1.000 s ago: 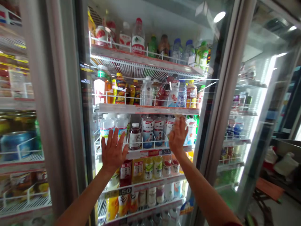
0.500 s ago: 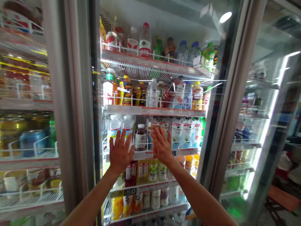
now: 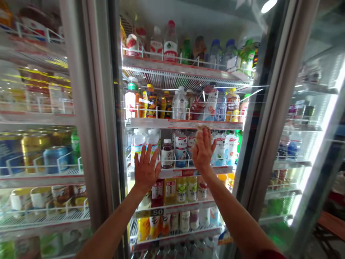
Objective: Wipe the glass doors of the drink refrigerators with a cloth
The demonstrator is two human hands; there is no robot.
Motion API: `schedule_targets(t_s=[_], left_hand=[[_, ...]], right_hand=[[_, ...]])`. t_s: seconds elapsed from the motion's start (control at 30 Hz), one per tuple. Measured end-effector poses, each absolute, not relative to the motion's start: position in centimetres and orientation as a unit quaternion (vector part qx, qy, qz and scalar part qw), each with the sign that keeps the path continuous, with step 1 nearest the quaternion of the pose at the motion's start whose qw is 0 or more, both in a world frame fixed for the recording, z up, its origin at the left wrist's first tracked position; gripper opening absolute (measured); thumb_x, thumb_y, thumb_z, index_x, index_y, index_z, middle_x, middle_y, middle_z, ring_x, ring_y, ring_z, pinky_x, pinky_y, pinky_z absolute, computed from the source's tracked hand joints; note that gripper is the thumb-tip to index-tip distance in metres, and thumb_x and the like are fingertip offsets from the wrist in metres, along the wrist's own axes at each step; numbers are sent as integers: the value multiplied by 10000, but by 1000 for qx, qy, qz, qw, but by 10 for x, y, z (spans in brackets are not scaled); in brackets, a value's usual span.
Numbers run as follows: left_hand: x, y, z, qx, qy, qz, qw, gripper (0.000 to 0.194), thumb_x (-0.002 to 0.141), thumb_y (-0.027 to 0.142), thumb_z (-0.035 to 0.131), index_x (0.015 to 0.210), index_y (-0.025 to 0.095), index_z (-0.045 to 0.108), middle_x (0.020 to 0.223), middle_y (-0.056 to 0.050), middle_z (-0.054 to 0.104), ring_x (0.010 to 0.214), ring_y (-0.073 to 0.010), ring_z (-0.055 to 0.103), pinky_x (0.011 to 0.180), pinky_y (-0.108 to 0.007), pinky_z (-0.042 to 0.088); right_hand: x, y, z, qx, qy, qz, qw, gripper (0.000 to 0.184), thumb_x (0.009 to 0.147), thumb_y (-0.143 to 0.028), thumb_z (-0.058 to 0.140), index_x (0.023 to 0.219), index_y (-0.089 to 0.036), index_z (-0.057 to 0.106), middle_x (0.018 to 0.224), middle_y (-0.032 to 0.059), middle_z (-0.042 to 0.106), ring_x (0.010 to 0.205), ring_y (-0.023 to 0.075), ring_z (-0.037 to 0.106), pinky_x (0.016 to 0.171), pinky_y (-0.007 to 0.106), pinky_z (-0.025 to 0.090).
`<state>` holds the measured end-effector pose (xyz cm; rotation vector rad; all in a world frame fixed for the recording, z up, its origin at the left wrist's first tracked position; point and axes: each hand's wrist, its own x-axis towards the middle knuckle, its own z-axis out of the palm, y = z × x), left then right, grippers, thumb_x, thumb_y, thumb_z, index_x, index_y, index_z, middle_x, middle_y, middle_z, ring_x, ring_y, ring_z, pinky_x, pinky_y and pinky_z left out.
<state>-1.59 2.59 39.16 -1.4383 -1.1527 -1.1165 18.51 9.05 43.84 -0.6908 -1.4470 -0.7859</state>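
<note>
My left hand (image 3: 147,171) lies flat with its fingers spread on the glass door (image 3: 242,21) of a drinks fridge, holding nothing. Higher and to the right, my right hand (image 3: 203,149) presses a small pale cloth (image 3: 200,128) against the same glass; most of the cloth is hidden under the fingers. Behind the pane, a dark bottle with a white label (image 3: 167,154) stands between the two hands. Clear bottles with white caps (image 3: 138,140) are just behind my left fingertips.
Steel door frames (image 3: 83,108) run up the left side and along the right (image 3: 280,108). Left of them, another fridge section holds cans (image 3: 56,158). Wire-fronted shelves (image 3: 185,124) carry rows of bottles behind the glass. Light reflections cross the pane.
My right hand has slid the cloth up and to the right across the glass. My left hand remains flat on the pane. The whole view has shifted slightly.
</note>
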Motion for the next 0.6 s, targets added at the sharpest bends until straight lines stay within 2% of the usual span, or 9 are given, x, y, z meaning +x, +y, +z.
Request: schedule_targets(t_s=[0.07,0.2,0.23,0.3,0.4,0.47,0.53,0.6], left_hand=[[-16,26,391,-589,-466,-457,476,663,824,263,520,1409,256,208,1470,-76,225,1375,-227,160,1128,-454,98],[-17,27,391,-590,-463,-453,482,695,817,254,528,1416,262,175,1482,-72,188,1376,-235,156,1124,-470,105],[-17,27,391,-592,-462,-451,483,700,815,252,527,1417,262,169,1484,-71,179,1376,-239,155,1122,-477,108],[-18,27,391,-593,-461,-449,483,703,813,247,525,1416,270,164,1487,-63,170,1375,-244,158,1118,-486,116],[-19,30,391,-591,-459,-447,490,701,809,241,528,1412,285,174,1488,-50,171,1373,-242,169,1119,-486,122],[-19,32,391,-586,-459,-447,496,702,805,238,533,1411,285,182,1489,-47,174,1373,-243,170,1120,-487,124],[-18,32,389,-582,-459,-448,499,705,803,234,537,1411,288,184,1489,-42,177,1374,-244,168,1121,-486,122],[-18,31,388,-582,-459,-448,500,712,803,230,542,1411,299,179,1491,-35,179,1375,-243,166,1124,-483,116]], right_hand=[[185,90,442,-330,-607,-335,641,628,866,-191,355,1438,-245,103,1484,78,246,1382,237,182,1101,531,127],[190,89,431,-253,-722,-378,522,645,848,-229,394,1435,-256,129,1453,49,324,1376,209,205,1121,496,107],[199,93,430,-255,-723,-381,517,636,847,-233,394,1432,-260,144,1450,47,332,1374,206,211,1121,498,102],[229,109,435,-313,-666,-368,568,600,858,-230,366,1426,-251,174,1455,67,318,1370,216,223,1106,522,115],[274,135,456,-410,-517,-314,682,562,869,-217,311,1421,-209,202,1458,129,290,1352,250,263,1051,570,195],[286,142,464,-422,-470,-300,715,567,867,-212,303,1423,-191,193,1458,148,279,1351,260,264,1029,571,232],[284,139,462,-385,-522,-330,686,590,863,-205,319,1431,-215,159,1469,120,269,1363,238,239,1057,539,217],[282,135,456,-314,-625,-379,606,620,855,-208,358,1431,-269,137,1469,63,286,1367,204,233,1099,500,164]])
